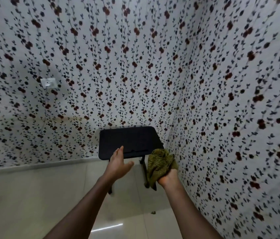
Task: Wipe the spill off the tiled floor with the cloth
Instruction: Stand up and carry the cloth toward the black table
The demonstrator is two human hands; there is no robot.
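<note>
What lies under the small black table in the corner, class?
Under the black table, its dark legs stand on the pale tiled floor. The left hand and the green cloth in the right hand cover part of that space.

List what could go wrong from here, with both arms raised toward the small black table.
The right hand holds the green cloth bunched, close to the black table; a loose grip could drop it. The open left hand reaches at the table's edge and might knock it. No spill is plainly visible on the tiled floor, so wiping may miss it.
</note>
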